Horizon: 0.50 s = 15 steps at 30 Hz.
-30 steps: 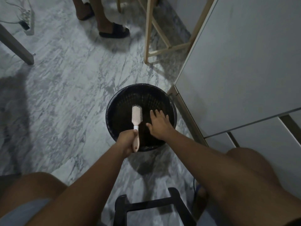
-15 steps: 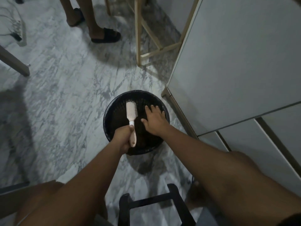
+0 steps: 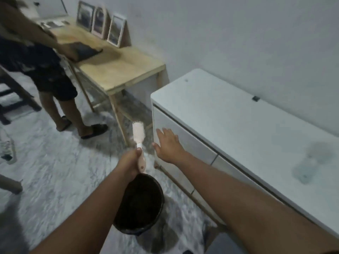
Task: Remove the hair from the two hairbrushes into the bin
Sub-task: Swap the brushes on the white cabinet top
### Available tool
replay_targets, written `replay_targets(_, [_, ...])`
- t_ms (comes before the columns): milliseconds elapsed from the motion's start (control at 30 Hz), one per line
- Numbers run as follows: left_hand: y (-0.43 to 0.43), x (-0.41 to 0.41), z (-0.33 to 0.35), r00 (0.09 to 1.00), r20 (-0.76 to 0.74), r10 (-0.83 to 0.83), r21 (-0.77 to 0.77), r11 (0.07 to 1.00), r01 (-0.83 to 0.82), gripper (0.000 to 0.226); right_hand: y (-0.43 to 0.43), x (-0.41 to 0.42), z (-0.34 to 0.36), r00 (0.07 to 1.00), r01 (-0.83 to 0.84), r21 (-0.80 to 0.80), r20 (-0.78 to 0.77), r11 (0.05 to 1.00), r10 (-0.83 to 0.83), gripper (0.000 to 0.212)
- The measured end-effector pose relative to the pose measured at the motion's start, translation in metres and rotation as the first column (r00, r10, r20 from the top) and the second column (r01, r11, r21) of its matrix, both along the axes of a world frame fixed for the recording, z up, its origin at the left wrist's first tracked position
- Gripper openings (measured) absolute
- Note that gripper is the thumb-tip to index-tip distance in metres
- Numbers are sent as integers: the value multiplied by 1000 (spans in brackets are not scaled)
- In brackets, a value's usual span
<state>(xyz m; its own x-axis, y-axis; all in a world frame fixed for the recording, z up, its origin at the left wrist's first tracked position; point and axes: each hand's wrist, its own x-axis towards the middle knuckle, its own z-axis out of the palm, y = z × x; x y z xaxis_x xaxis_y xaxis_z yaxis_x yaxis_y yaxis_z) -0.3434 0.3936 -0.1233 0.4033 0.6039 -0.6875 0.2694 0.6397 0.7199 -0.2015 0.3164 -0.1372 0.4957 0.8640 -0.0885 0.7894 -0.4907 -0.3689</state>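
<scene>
A grey-veined marble floor (image 3: pixel 55 171) fills the left and lower part of our view. A white cabinet (image 3: pixel 229 121) stands along the wall on the right. Past it, a wooden desk (image 3: pixel 121 70) sits against the same wall. Another person (image 3: pixel 49 77) in dark shorts and sandals stands at the desk's left edge, one arm reaching over it. A round black bin (image 3: pixel 157 213) stands on the floor just left of the cabinet's front bottom edge, partly hidden by our left forearm. Three picture frames (image 3: pixel 116 31) lean against the wall at the desk's far edge.

Our right hand (image 3: pixel 167 145) is open with its fingers spread, in front of the cabinet's near left corner and holding nothing. Our left hand (image 3: pixel 130 162) grips the handle of a pink brush (image 3: pixel 138 130). We hold the brush in the air past the bin's far rim, head pointing away, bristles turned toward the right hand and clear of it. Blur hides whether any hair is on it.
</scene>
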Motion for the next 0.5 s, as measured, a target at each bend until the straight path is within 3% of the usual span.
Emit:
replay_targets(200, [-7,74,93,974,97,-206,85,977,198,24,-29,55,78,982,182,46,46,982,-184,66])
replay_targets(300, [-26,113,103,949,112,-295,76,955,287,31,-61,82,92,952,301,52,49,952,-303,63])
replay_targets(500, [-94,180,103,851,148,-503,48,864,502,24,-144,135,101,854,517,13,57,856,-516,65])
